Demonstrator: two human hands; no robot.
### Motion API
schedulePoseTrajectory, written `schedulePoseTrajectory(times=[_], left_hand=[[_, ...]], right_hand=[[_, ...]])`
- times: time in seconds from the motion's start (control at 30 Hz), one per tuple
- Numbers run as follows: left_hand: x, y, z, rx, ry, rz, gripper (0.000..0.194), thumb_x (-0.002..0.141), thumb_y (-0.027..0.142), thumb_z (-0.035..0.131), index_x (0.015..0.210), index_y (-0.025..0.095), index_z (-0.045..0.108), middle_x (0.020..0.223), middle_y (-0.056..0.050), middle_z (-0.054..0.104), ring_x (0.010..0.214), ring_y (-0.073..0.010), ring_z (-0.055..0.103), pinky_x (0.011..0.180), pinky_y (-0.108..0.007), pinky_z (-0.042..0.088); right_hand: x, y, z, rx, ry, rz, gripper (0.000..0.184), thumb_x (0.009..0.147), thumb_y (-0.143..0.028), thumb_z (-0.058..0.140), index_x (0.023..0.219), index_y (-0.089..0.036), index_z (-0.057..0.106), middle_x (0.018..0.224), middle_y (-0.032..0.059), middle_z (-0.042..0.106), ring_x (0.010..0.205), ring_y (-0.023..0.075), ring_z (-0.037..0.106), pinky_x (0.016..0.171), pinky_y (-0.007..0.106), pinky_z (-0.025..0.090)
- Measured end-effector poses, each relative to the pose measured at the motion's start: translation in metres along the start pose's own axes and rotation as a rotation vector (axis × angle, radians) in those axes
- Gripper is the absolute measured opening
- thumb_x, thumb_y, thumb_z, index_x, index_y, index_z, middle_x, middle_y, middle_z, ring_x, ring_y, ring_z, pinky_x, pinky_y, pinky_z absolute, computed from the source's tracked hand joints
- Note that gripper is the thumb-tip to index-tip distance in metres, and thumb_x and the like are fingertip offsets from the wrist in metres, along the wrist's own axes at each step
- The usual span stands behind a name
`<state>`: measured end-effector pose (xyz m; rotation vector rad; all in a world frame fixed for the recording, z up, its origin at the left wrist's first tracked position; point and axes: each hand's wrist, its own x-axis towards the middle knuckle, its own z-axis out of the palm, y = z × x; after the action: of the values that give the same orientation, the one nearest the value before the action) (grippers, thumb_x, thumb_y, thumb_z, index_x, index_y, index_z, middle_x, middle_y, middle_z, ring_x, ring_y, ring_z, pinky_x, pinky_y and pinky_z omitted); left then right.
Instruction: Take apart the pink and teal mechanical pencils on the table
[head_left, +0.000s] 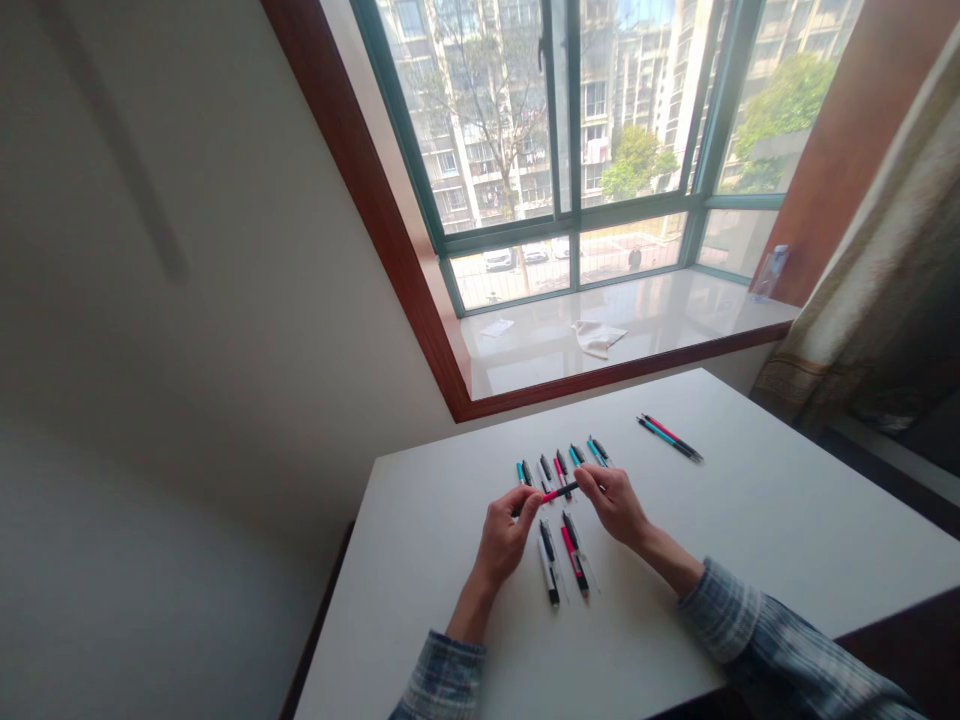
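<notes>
Between my two hands, a pink and black pen (559,493) is held roughly level above the white table (420,560). My left hand (506,530) pinches its pink end, and my right hand (613,503) pinches the black end. Behind the hands lies a row of pens taken apart into pieces, among them a teal and black set (598,450) and a pink and black set (561,468). Nearer to me lie a white and black set of pen parts (549,562) and a pink and black set (575,555). My fingers partly hide the row.
Two whole pens, one pink and black (673,436) and one teal and black (667,440), lie side by side at the table's right rear. Beyond the table, a window sill (525,370) carries a crumpled cloth (598,338) and a clear bottle (771,272). A curtain (840,270) hangs at right.
</notes>
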<state>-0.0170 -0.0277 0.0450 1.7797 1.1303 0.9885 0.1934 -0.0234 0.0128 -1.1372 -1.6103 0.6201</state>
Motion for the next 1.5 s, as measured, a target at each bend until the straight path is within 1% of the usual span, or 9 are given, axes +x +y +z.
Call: schedulePoseTrajectory(times=[0.13,0.5,0.7,0.8,0.97,1.07,1.17,1.37,1.5], left_hand=[[-0.001,-0.005,0.000,0.028,-0.002,-0.017,0.045,0.098,0.052,0.053,0.080,0.016,0.073,0.065,0.001,0.057,0.061,-0.0145,0.047,0.060,-0.025,0.038],[-0.002,-0.005,0.000,0.033,0.032,-0.024,0.043,0.099,0.049,0.052,0.080,0.016,0.072,0.062,0.002,0.048,0.059,-0.0134,0.041,0.058,-0.025,0.033],[-0.002,-0.007,-0.001,0.040,0.046,-0.031,0.043,0.099,0.049,0.051,0.079,0.016,0.068,0.062,0.004,0.043,0.060,-0.0132,0.040,0.059,-0.025,0.032],[-0.001,-0.007,-0.002,0.036,0.064,-0.029,0.042,0.099,0.049,0.051,0.079,0.015,0.067,0.063,0.004,0.042,0.060,-0.0130,0.039,0.059,-0.025,0.031],[-0.001,-0.007,-0.002,0.033,0.073,-0.038,0.043,0.099,0.048,0.051,0.077,0.015,0.065,0.063,0.004,0.040,0.060,-0.0126,0.037,0.058,-0.025,0.029],[-0.001,-0.007,-0.002,0.038,0.061,-0.039,0.042,0.099,0.048,0.052,0.076,0.015,0.065,0.063,0.004,0.041,0.060,-0.0126,0.037,0.059,-0.025,0.030],[-0.001,-0.007,-0.002,0.034,0.058,-0.039,0.041,0.099,0.048,0.052,0.079,0.015,0.066,0.063,0.004,0.042,0.060,-0.0127,0.038,0.059,-0.025,0.031],[0.000,-0.009,-0.003,0.040,0.063,-0.038,0.043,0.099,0.050,0.051,0.079,0.015,0.067,0.064,0.003,0.045,0.062,-0.0136,0.040,0.059,-0.025,0.031],[0.000,-0.010,-0.003,0.051,0.051,-0.037,0.043,0.099,0.050,0.050,0.080,0.015,0.067,0.064,0.003,0.045,0.062,-0.0139,0.040,0.059,-0.025,0.030]], right_hand=[[0.000,0.001,0.000,-0.015,-0.019,-0.022,0.052,0.105,-0.052,0.039,0.063,-0.021,0.032,0.059,-0.0056,0.030,0.054,0.0116,0.030,0.054,0.027,0.024],[-0.001,-0.006,-0.003,-0.032,-0.043,-0.035,0.043,0.106,-0.045,0.039,0.070,-0.021,0.043,0.064,-0.0044,0.042,0.058,0.0137,0.040,0.058,0.027,0.032],[0.001,-0.009,-0.006,0.043,-0.057,-0.034,0.029,0.104,-0.041,0.045,0.091,-0.021,0.061,0.078,-0.0006,0.061,0.068,0.0159,0.053,0.066,0.028,0.042],[0.003,-0.009,-0.007,0.107,-0.035,-0.007,0.030,0.104,-0.045,0.045,0.099,-0.022,0.063,0.086,0.0011,0.065,0.073,0.0172,0.058,0.072,0.030,0.046],[0.006,-0.004,-0.007,0.093,-0.004,0.071,0.043,0.103,-0.051,0.044,0.081,-0.020,0.063,0.072,-0.0003,0.059,0.066,0.0162,0.052,0.065,0.029,0.044],[0.006,-0.003,-0.004,0.096,-0.013,0.073,0.043,0.102,-0.051,0.047,0.076,-0.020,0.062,0.069,-0.0003,0.058,0.065,0.0161,0.051,0.063,0.029,0.044],[0.006,-0.004,-0.004,0.104,-0.014,0.060,0.037,0.101,-0.048,0.050,0.080,-0.020,0.062,0.073,0.0002,0.060,0.067,0.0164,0.054,0.064,0.029,0.046],[0.006,-0.007,-0.007,0.194,-0.065,0.065,0.028,0.100,-0.044,0.053,0.101,-0.021,0.069,0.096,0.0043,0.071,0.085,0.0194,0.064,0.072,0.030,0.050],[0.008,-0.005,-0.007,0.186,-0.036,0.116,0.033,0.099,-0.048,0.055,0.091,-0.020,0.068,0.086,0.0029,0.069,0.079,0.0179,0.062,0.068,0.028,0.050]])
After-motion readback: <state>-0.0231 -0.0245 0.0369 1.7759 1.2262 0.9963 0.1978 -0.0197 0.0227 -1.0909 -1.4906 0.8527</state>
